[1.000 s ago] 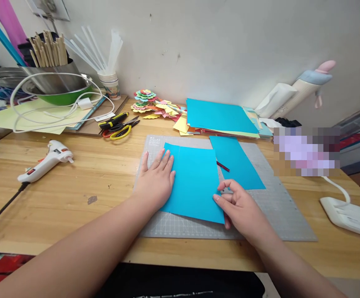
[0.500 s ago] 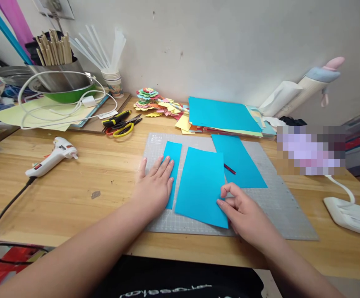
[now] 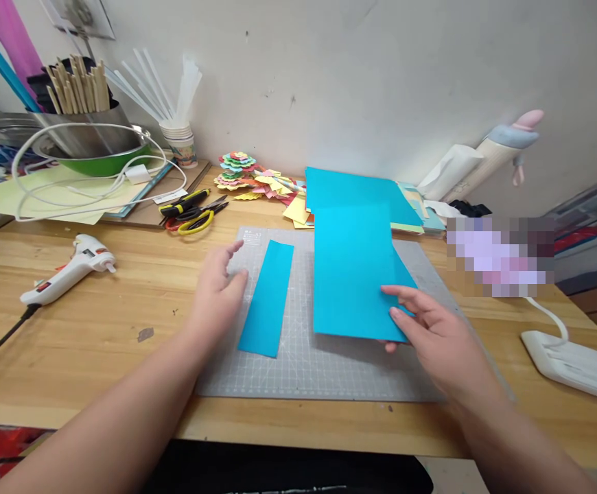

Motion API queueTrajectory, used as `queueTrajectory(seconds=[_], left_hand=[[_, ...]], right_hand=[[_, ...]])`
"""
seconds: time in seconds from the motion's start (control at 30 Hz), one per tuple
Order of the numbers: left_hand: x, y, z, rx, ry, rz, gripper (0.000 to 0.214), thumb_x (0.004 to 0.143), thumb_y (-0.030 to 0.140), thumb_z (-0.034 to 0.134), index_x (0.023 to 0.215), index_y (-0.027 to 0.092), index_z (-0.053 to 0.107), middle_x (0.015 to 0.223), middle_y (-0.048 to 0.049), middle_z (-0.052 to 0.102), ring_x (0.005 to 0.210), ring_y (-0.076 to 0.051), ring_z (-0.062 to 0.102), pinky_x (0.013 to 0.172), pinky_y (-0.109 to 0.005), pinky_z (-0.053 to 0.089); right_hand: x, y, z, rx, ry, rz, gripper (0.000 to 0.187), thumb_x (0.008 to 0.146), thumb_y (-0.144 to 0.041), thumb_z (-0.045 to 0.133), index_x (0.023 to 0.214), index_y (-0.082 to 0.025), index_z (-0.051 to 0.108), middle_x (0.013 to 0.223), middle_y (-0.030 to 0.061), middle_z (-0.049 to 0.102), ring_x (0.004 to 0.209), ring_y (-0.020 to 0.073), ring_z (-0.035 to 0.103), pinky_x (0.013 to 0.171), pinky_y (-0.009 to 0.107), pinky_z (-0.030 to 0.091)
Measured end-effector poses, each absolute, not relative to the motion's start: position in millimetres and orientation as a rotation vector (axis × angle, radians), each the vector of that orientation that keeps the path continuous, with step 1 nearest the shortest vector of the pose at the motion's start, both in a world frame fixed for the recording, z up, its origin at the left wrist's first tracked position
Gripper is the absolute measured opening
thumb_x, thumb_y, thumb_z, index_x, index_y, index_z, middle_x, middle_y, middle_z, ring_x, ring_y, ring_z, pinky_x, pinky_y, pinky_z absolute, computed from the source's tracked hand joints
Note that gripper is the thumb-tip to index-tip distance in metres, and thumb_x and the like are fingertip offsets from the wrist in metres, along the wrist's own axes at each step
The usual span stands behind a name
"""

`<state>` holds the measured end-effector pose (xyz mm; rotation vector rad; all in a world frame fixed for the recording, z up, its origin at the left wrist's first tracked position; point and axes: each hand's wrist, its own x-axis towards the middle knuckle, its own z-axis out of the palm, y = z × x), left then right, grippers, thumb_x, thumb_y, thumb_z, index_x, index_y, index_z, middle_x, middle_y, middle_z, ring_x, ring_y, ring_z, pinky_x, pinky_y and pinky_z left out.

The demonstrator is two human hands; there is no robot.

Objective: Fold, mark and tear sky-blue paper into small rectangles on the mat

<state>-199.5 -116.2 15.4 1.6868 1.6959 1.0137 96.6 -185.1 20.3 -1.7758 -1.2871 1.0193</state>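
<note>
While the right hand (image 3: 435,336) grips the sheet (image 3: 353,274) near its closest right corner, thumb on the face and a fingertip showing under the near edge, the left hand (image 3: 219,291) is open, nothing in it, just left of the strip (image 3: 266,302); can't tell if it touches the mat (image 3: 291,374). Hands well apart, sheet and strip between them. Sheet looks raised off the mat, no obvious sag, so I'd guess thin card: very light, fairly stiff, easy to crease. Light pinch at mid-edge should beat a corner hold. Strip is probably the same stock, long and narrow, lying flat; thin edge may be fiddly, so take it by an end. Both plain blue, matt-looking, mostly straight-edged. Mat: grey, gridded, flat. Well left of the left hand: glue gun (image 3: 66,271), white, hard-looking plastic, on the wood-grained table (image 3: 138,384).
</note>
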Motion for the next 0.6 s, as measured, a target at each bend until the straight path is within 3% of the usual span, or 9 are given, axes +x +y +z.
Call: queueTrajectory(seconds=[0.07, 0.13, 0.2, 0.27, 0.43, 0.6], left_hand=[[-207, -110, 20, 1.508, 1.582, 1.025, 0.053, 0.084, 0.026, 0.046, 0.136, 0.017, 0.043, 0.138, -0.0133, 0.050, 0.128, -0.025, 0.047, 0.093, -0.039, 0.049], [-212, -107, 24, 1.347, 1.475, 0.967, 0.051, 0.083, 0.029, 0.049, 0.133, 0.019, 0.045, 0.132, -0.0135, 0.054, 0.113, -0.023, 0.059, 0.072, -0.030, 0.055], [-215, -106, 28, 1.210, 1.405, 0.879, 0.050, 0.081, 0.032, 0.055, 0.128, 0.017, 0.048, 0.124, -0.0154, 0.058, 0.085, -0.019, 0.067, 0.050, -0.023, 0.048], [-216, -107, 31, 1.112, 1.355, 0.803, 0.050, 0.078, 0.032, 0.060, 0.124, 0.015, 0.050, 0.118, -0.0163, 0.060, 0.065, -0.014, 0.064, 0.038, -0.019, 0.035], [-209, -109, 30, 1.041, 1.267, 0.715, 0.047, 0.080, 0.030, 0.061, 0.123, 0.017, 0.049, 0.108, -0.0105, 0.060, 0.054, -0.006, 0.053, 0.035, -0.016, 0.026], [-195, -112, 22, 1.159, 1.221, 0.614, 0.043, 0.078, 0.024, 0.064, 0.119, 0.019, 0.054, 0.091, -0.0014, 0.058, 0.048, -0.005, 0.049, 0.035, -0.017, 0.030]], right_hand=[[91, -170, 27, -1.809, -1.348, 1.076, 0.042, 0.088, -0.040, 0.054, 0.128, -0.027, 0.057, 0.121, 0.0089, 0.060, 0.058, 0.0157, 0.066, 0.067, 0.039, 0.057], [83, -157, 30, -1.843, -1.443, 1.154, 0.045, 0.090, -0.034, 0.051, 0.134, -0.027, 0.054, 0.106, 0.0069, 0.067, 0.058, 0.0179, 0.068, 0.077, 0.044, 0.055], [74, -148, 30, -1.852, -1.529, 1.201, 0.046, 0.091, -0.029, 0.049, 0.136, -0.027, 0.053, 0.101, 0.0064, 0.069, 0.058, 0.0186, 0.069, 0.079, 0.045, 0.055], [65, -143, 27, -1.823, -1.565, 1.260, 0.047, 0.090, -0.027, 0.048, 0.137, -0.026, 0.052, 0.104, 0.0073, 0.069, 0.057, 0.0176, 0.069, 0.076, 0.043, 0.056], [52, -143, 14, -1.679, -1.457, 1.458, 0.052, 0.091, -0.025, 0.045, 0.143, -0.020, 0.045, 0.086, 0.0069, 0.069, 0.061, 0.0186, 0.068, 0.066, 0.039, 0.058], [48, -146, 5, -1.557, -1.517, 1.524, 0.050, 0.089, -0.029, 0.049, 0.139, -0.024, 0.049, 0.100, 0.0058, 0.065, 0.059, 0.0144, 0.067, 0.065, 0.035, 0.056]])
